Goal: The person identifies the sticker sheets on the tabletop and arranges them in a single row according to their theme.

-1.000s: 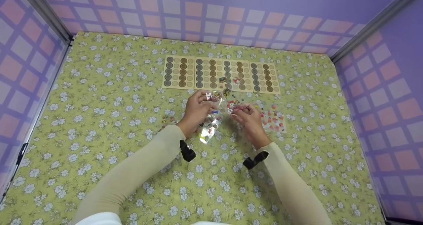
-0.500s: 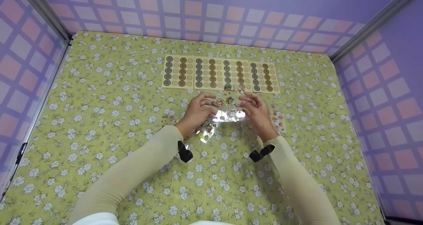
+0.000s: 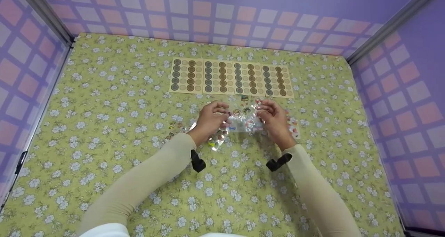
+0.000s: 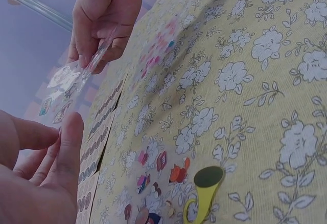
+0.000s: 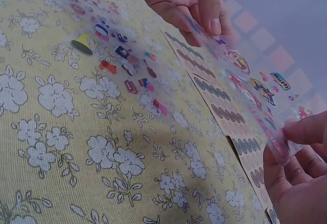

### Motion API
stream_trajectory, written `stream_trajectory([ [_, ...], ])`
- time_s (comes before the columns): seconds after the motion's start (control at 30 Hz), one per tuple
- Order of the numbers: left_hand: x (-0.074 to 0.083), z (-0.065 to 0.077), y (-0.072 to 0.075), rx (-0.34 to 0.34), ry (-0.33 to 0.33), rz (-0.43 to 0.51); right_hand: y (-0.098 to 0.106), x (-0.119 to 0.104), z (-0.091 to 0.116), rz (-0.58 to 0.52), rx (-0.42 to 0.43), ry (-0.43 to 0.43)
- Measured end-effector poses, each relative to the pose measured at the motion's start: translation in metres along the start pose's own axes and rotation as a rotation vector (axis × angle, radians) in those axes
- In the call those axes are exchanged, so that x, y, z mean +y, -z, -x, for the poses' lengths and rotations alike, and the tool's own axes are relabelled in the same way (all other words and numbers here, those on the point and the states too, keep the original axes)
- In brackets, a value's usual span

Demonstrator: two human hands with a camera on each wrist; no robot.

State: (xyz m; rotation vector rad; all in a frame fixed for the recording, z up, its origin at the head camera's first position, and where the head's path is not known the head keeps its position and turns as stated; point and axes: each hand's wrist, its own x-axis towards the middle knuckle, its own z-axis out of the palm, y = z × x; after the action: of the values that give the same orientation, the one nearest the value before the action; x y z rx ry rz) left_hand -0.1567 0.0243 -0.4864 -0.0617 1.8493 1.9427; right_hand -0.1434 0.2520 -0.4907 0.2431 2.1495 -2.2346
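Note:
A clear sticker sheet [image 3: 240, 122] with small colourful cartoon stickers is stretched between my hands above the table. My left hand [image 3: 212, 120] pinches its left edge between thumb and fingers. At the opposite edge my right hand [image 3: 274, 122] pinches it too, thumb against fingers, as the right wrist view shows for the right hand [image 5: 301, 173]. The sheet [image 5: 255, 86] appears tilted there, with glare on parts of it. Another clear sticker sheet [image 4: 153, 183], bearing a yellow cup-like sticker, lies on the cloth beneath my left hand.
Several cream cards [image 3: 187, 75] of grey and brown round stickers lie in a row farther back. A red-patterned sticker sheet [image 3: 293, 125] is partly behind my right hand. More stickers [image 3: 175, 125] lie left of my left wrist. Patterned walls [image 3: 222, 14] enclose the flowered tablecloth [image 3: 121, 132].
My right hand has moved right, away from the left hand, and the sheet is now spread between them. The sheet has also come slightly nearer to me, off the cards.

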Motion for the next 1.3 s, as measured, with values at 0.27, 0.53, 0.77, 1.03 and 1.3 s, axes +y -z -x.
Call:
stream_trajectory([
  [0.27, -0.001, -0.001, -0.007, 0.009, -0.027, 0.007, 0.004, 0.0, 0.0, 0.058, 0.022, -0.036],
  [0.53, -0.003, -0.005, -0.013, 0.032, -0.028, -0.003, 0.008, -0.011, 0.004, 0.106, 0.046, -0.081],
  [0.77, -0.011, -0.008, -0.014, 0.055, -0.033, -0.067, 0.022, -0.016, 0.006, 0.145, 0.091, -0.114],
  [1.03, -0.02, -0.016, -0.02, 0.04, -0.002, -0.058, 0.039, 0.001, -0.002, 0.197, 0.231, -0.095],
  [1.3, -0.025, -0.024, -0.026, 0.008, 0.041, -0.102, 0.052, 0.008, 0.007, 0.571, 0.194, -0.11],
])
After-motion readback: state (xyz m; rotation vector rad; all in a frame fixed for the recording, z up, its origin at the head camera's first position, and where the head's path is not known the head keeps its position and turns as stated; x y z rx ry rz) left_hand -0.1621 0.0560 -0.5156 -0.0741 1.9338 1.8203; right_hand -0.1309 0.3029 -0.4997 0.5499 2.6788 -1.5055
